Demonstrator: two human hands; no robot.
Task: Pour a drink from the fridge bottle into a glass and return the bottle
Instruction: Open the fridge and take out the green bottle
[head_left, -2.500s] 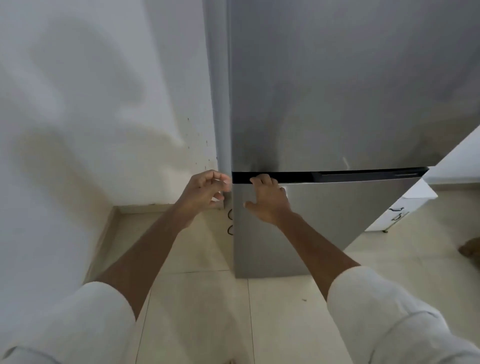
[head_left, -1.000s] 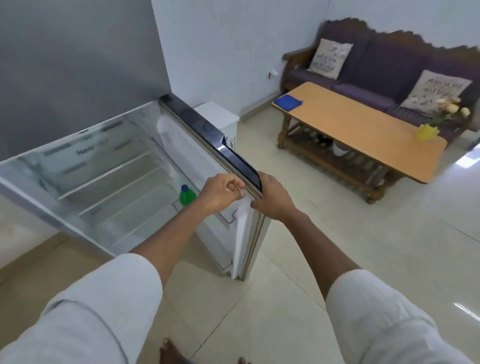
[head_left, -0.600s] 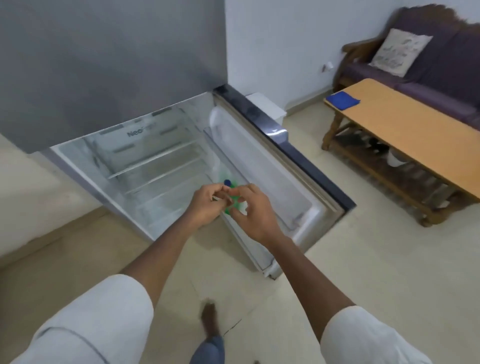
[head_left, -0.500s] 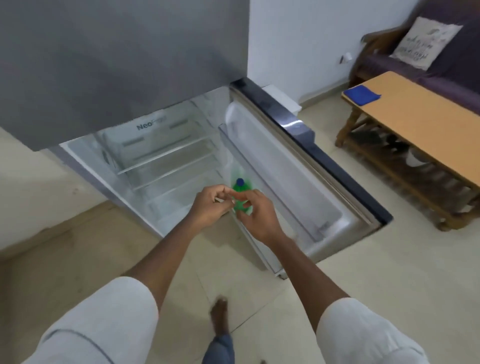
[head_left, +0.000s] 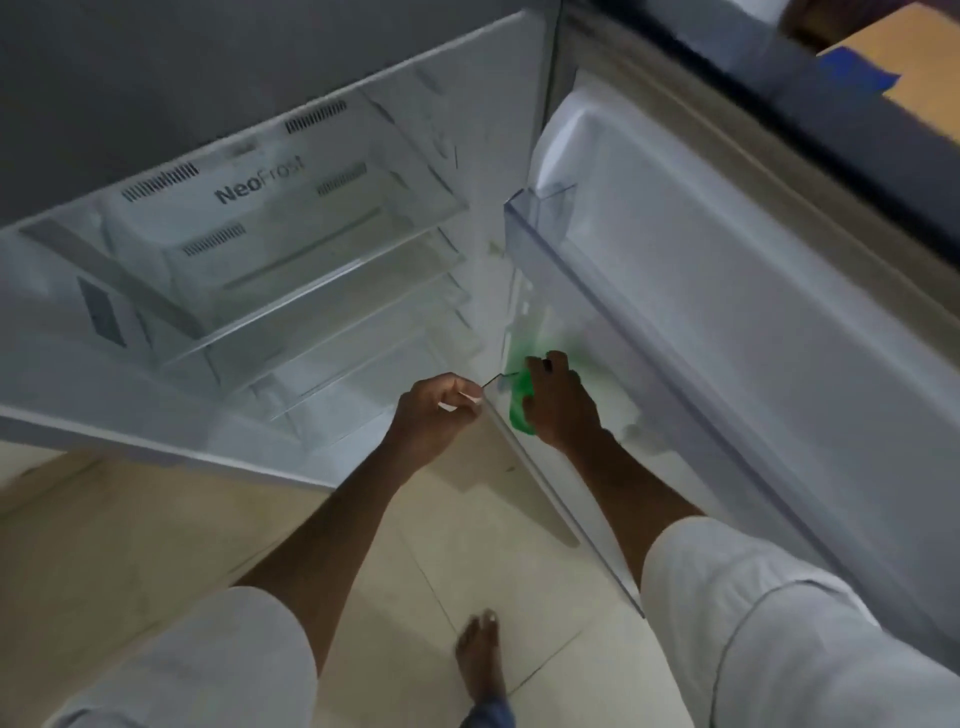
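Fingers (head_left: 550, 364) of the right hand (head_left: 558, 402) wrap the green bottle (head_left: 519, 400) in the open fridge door's (head_left: 727, 322) lower rack. The left hand (head_left: 434, 410) is curled shut beside it, pinching something thin and unclear. Motion blur smears the bottle; its cap is hidden. Bare fridge shelves (head_left: 311, 312) sit left.

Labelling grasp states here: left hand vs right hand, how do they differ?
1. The right hand is wrapped around the green bottle in the open fridge door; the left hand is not on the bottle.
2. The left hand is loosely curled beside the door's inner edge; the right hand reaches into the door's lower part.
Shared: both are bare, with white sleeves pushed up the arm.
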